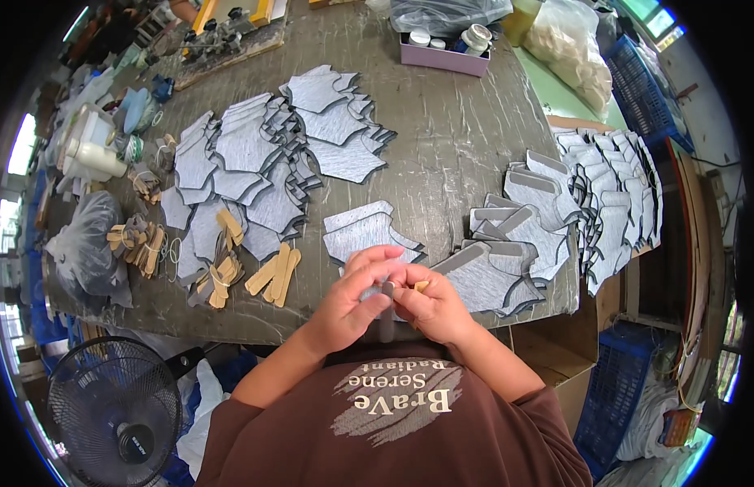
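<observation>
The left hand [357, 296] and right hand [430, 304] meet over the near edge of the table [442, 154], with a strip [386, 325] between them. Just beyond them lies a small stack [361, 233]. Left of the left hand are loose tabs [275, 274], then tied bundles [142, 246], then a bag [91, 243]; heaps [247, 146] spread ahead of the tabs. Right of the right hand are further piles [539, 195]. Far ahead of both, a box [444, 60] holds bottles [476, 38]. A fan [109, 406] stands at the left hand's rear left, a crate [616, 398] at the right hand's rear right.
</observation>
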Available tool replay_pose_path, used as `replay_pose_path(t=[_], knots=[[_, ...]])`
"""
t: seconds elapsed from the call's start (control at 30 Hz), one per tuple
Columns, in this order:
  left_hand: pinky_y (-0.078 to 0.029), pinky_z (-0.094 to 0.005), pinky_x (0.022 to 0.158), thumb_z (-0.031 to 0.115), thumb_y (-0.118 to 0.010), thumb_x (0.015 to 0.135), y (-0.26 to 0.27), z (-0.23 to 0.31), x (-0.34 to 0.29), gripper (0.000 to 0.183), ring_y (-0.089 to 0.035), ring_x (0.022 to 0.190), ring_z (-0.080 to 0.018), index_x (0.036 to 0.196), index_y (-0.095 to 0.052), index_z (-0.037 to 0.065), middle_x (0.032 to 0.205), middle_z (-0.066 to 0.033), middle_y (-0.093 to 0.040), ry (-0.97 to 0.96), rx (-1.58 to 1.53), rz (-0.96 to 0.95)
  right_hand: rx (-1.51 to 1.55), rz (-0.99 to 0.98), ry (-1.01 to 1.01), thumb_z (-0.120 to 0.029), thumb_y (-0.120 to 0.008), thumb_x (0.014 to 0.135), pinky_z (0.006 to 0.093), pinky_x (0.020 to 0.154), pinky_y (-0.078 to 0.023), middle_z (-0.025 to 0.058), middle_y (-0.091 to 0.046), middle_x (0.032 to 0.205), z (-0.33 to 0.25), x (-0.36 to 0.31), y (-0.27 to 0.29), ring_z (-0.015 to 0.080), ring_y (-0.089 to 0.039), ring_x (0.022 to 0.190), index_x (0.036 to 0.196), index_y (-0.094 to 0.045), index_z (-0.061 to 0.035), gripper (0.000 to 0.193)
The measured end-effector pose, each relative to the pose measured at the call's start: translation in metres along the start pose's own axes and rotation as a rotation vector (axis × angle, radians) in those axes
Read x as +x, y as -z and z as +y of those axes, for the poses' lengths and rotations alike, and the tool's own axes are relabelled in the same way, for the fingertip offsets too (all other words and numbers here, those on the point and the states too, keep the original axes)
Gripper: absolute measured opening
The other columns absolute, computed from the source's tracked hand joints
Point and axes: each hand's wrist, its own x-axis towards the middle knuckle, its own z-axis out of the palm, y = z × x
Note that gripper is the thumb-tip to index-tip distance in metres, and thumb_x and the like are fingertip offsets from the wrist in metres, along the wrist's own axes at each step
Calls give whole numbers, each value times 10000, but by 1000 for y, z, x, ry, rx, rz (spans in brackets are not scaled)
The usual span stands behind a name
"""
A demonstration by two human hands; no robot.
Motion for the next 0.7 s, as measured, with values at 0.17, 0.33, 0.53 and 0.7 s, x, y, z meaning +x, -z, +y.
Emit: replay_pose_path(t=[0.17, 0.33, 0.53, 0.7], knots=[[-445, -315, 764, 13, -698, 737, 15, -5, -13, 148, -541, 867, -241, 859, -648, 81, 1015, -74, -600, -214, 370, 183, 295, 117, 25, -39, -427, 914, 203, 422, -261, 75, -591, 813, 6, 4, -1, 40, -316, 480, 855, -479, -91, 93], [-451, -231, 595, -3, -678, 790, 42, -24, -12, 79, -551, 684, -87, 867, -664, 7, 804, -38, -627, 214, 130, 624, 135, 328, 303, -69, -490, 895, 264, 432, -328, 105, -600, 829, -3, 18, 25, 118, -388, 452, 905, -480, -75, 14], [-439, -196, 526, 37, -663, 821, 65, -38, 13, 84, -546, 591, -57, 886, -652, -16, 701, -24, -616, 446, -30, 541, -1554, 304, 390, -182, -671, 775, 385, 545, -490, 94, -558, 772, -8, 36, 1, 282, -632, 662, 1044, -568, -81, 305], [-442, -207, 490, 49, -654, 828, 63, -40, 21, 61, -548, 570, -61, 856, -648, -5, 676, -18, -604, 516, 0, 485, -1823, 269, 400, -123, -618, 736, 365, 536, -494, 79, -545, 803, 12, 42, 6, 260, -617, 641, 1009, -635, -84, 276]])
